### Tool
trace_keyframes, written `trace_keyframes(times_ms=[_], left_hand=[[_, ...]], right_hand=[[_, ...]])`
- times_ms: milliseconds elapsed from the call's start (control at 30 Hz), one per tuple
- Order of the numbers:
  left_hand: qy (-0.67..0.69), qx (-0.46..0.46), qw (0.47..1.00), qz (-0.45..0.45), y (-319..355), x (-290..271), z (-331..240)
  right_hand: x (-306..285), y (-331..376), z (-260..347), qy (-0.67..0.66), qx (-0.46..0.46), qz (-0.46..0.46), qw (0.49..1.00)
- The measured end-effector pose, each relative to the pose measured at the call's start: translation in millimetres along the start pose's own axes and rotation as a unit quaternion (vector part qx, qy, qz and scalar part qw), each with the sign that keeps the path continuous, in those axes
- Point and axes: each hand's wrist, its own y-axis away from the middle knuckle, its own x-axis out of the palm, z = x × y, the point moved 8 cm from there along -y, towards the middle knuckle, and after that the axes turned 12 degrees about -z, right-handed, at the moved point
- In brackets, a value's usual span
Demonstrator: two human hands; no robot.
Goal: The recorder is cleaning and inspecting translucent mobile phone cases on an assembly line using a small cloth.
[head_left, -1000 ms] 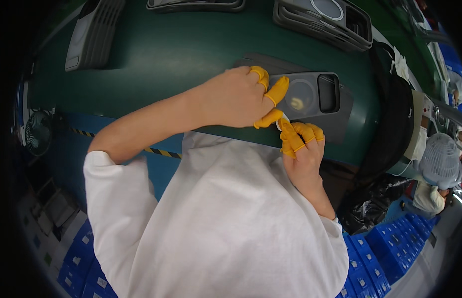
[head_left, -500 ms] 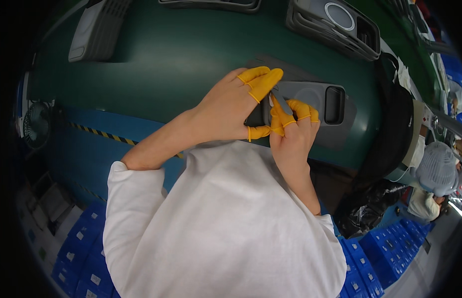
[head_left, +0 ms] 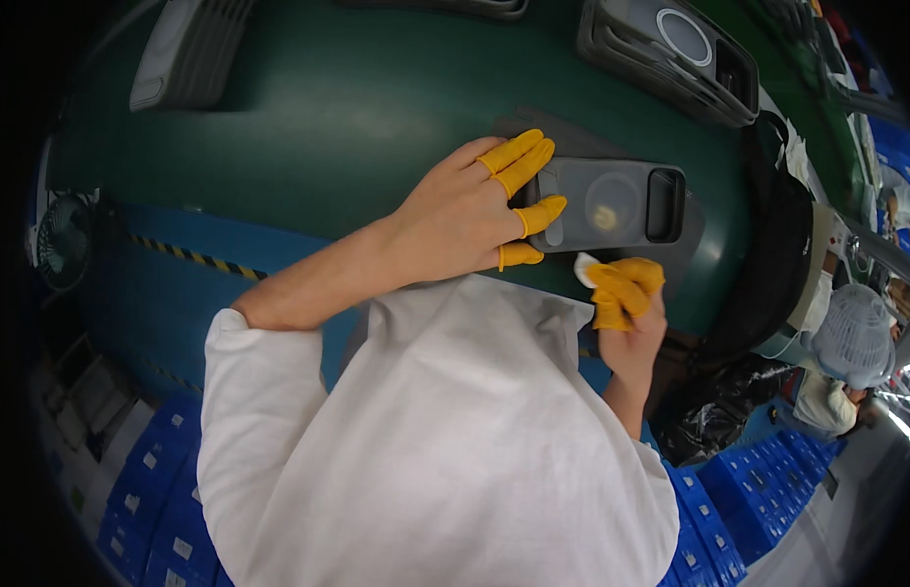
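A grey phone case (head_left: 612,205) lies on a dark grey mat (head_left: 686,252), its camera opening at the right end and a faint ring in its middle. My left hand (head_left: 475,210), with yellow finger cots, grips the case's left end, fingers reaching over the edge. My right hand (head_left: 631,303), also in yellow finger cots, is closed just below the case and apart from it. A small white wad (head_left: 584,269), like cloth or tissue, sticks out between its fingertips.
Stacked phone cases stand at the far right (head_left: 670,59) and far left (head_left: 186,59) of the green table (head_left: 377,108). A black bag (head_left: 768,245) sits along the right edge. Fans (head_left: 851,333) and blue bins (head_left: 768,499) lie beyond.
My right hand has drawn off the case toward me, and the white wad now shows clearly in its fingers. My left hand's fingers have spread onto the case's left end.
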Motion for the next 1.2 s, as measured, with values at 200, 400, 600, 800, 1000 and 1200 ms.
trace_keyframes(times_ms=[200, 400, 600, 800, 1000, 1200], left_hand=[[0.047, -0.023, 0.997, -0.054, -3.0, -7.8, 4.0], [0.035, -0.064, 0.996, -0.043, -4.1, -6.6, 7.3], [0.024, -0.047, 0.996, -0.077, -5.5, -11.0, 3.8], [0.036, -0.051, 0.996, -0.064, -4.8, -7.2, 6.7], [0.038, -0.046, 0.994, -0.09, -7.3, -11.1, 5.4], [0.043, -0.067, 0.996, -0.046, -5.5, -6.6, 5.4]], right_hand=[[-3.4, -19.0, 2.5, 0.03, 0.022, -0.046, 0.998], [47.0, -49.2, 17.0, 0.184, -0.14, 0.058, 0.971], [35.3, -11.7, 34.8, 0.236, -0.209, 0.157, 0.936], [32.2, -13.5, 36.9, 0.225, -0.223, 0.109, 0.942], [39.9, -8.4, 42.0, 0.288, -0.206, 0.069, 0.933], [41.5, -5.9, 43.9, 0.309, -0.188, 0.066, 0.93]])
